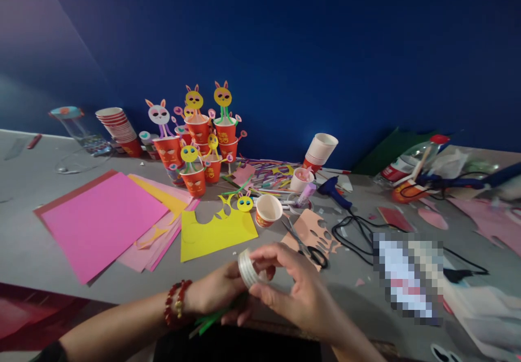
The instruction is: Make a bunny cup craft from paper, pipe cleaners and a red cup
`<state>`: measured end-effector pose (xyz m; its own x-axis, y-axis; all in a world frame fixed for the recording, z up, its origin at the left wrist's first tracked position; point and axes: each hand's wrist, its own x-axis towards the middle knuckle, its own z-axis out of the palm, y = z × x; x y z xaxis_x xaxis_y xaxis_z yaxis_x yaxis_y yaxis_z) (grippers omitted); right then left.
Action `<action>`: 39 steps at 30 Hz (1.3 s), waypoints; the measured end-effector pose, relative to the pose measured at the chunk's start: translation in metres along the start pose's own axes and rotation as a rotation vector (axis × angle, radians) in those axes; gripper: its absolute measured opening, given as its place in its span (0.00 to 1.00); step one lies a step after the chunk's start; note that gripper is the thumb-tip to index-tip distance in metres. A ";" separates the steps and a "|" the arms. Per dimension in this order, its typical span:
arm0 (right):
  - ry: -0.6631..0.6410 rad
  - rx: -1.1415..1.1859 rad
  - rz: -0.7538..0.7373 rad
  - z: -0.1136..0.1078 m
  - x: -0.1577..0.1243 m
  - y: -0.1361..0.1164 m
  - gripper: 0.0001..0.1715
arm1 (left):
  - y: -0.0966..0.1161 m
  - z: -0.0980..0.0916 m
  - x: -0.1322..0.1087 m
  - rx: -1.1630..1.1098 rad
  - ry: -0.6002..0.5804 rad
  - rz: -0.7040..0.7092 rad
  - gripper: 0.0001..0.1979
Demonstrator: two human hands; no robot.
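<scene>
My right hand [293, 291] grips a white ring-shaped roll [246, 268], probably tape, between thumb and fingers. My left hand [217, 290], with red beads at its wrist, is closed right beside the roll; its fingertips are partly hidden. Thin green strips [209, 321] stick out from under the left hand and seem held in it. Beyond the hands lie a cut yellow sheet [220, 237], a yellow bunny face [245, 203], an open paper cup [268, 211] and black-handled scissors [315, 254] on cut peach paper [311, 226].
Red cups with paper bunny faces [193, 180] stand at the back. Pink sheets [106, 215] lie left. A blue glue gun [336, 192] with its cord [345, 232] lies right, near a plastic bottle [411, 161]. Stacked cups [118, 128] stand near the wall.
</scene>
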<state>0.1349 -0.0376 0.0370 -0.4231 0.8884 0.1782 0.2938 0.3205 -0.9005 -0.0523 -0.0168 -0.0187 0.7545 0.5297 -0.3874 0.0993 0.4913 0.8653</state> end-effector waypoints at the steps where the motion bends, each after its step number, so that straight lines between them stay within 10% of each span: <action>1: 0.023 -0.036 -0.020 0.002 -0.003 0.000 0.17 | -0.002 0.000 0.000 0.031 0.013 0.019 0.23; 12: 0.172 -0.263 -0.339 0.011 -0.032 0.003 0.28 | 0.015 0.012 -0.014 0.322 0.222 0.398 0.23; 39: 0.340 -0.403 -0.278 -0.002 -0.060 0.026 0.18 | 0.004 0.016 -0.014 0.147 0.291 0.335 0.25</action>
<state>0.1697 -0.0817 0.0036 -0.2521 0.7871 0.5630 0.5417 0.5968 -0.5919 -0.0523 -0.0332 -0.0045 0.5496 0.8246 -0.1342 -0.0115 0.1681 0.9857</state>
